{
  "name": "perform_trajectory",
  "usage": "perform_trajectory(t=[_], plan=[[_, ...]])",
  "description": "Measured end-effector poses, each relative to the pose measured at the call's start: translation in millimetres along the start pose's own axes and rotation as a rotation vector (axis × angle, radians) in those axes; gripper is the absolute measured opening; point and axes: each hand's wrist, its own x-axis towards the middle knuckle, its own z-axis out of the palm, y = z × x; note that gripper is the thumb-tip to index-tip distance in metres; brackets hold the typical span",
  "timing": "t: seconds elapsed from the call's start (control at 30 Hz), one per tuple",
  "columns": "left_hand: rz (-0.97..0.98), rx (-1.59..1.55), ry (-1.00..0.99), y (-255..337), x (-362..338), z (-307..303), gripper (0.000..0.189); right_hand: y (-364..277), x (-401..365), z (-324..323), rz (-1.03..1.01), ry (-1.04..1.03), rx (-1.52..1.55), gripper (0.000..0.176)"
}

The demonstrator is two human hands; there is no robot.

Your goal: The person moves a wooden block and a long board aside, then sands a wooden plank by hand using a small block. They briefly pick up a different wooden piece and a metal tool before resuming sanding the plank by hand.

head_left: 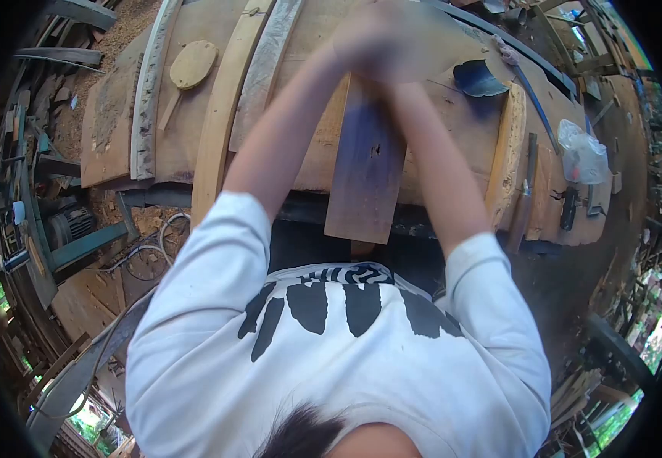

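Observation:
Both my arms reach forward over a wooden workbench. My left hand (359,42) and my right hand (403,57) are close together at the top centre, smeared by motion, so their fingers and anything in them cannot be made out. Below them a flat wooden board (369,164) lies lengthwise, its near end jutting over the bench's front edge. A dark, bluish shade covers the board's upper part. Right of my hands sits a dark blue curved piece (479,79).
Long wooden strips (228,103) and a round wooden paddle (193,65) lie on the left. To the right are a rough-edged plank (507,145), a blue rod (535,107), a clear plastic bag (583,153) and a small black tool (568,208). A motor (74,227) stands at lower left.

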Motion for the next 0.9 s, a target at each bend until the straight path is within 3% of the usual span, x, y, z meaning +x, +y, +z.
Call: perform_trajectory(t=[0.03,0.1,0.13,0.2,0.23,0.3,0.47,0.6,0.63,0.7,0.73,0.77,0.8,0.9], plan=[[0.01,-0.033,0.053,7.3,-41.5,1.0,0.059,-20.2,-42.5,-24.6,-0.021,0.015,-0.115,0.055],[0.076,-0.054,0.13,19.2,-129.2,10.2,0.058,-58.6,-117.0,-45.0,-0.007,0.002,-0.043,0.067],[0.078,-0.007,0.125,26.6,-171.7,14.4,0.06,-73.4,-156.5,-49.5,-0.033,0.143,0.269,0.076],[0.065,0.095,0.081,53.4,-245.2,12.7,0.065,-98.7,-217.9,-57.8,-0.055,0.076,0.427,0.08],[0.052,0.151,0.041,65.8,-270.9,10.9,0.068,-110.6,-238.0,-59.5,-0.059,0.044,0.327,0.076],[0.094,0.179,0.035,76.8,-298.1,11.6,0.073,-117.6,-259.2,-72.8,-0.059,-0.006,0.463,0.072],[0.039,0.195,0.011,70.8,-242.5,7.9,0.072,-108.8,-236.7,-70.0,-0.061,0.045,0.375,0.071],[0.024,0.176,0.183,43.1,-101.0,15.6,0.063,0.0,-59.7,1.1,-0.117,0.273,0.231,0.068],[0.021,0.176,0.149,35.1,-58.6,11.6,0.065,2.0,-59.2,5.3,-0.132,0.328,0.197,0.067],[0.036,0.15,0.171,21.3,15.0,6.9,0.059,36.8,14.3,8.2,-0.132,0.234,0.085,0.066],[0.056,0.124,0.227,12.6,47.4,7.0,0.052,46.8,36.4,0.6,0.001,0.193,0.146,0.064],[0.023,0.026,0.029,-4.9,86.0,4.5,0.049,52.9,50.3,-4.3,0.135,0.153,0.205,0.061],[0.022,0.128,0.148,14.3,83.8,-7.5,0.044,54.5,57.0,-1.1,0.133,0.153,0.204,0.061],[0.046,0.212,0.114,19.5,81.0,-10.2,0.045,50.4,63.9,8.0,0.067,0.117,0.043,0.058]])
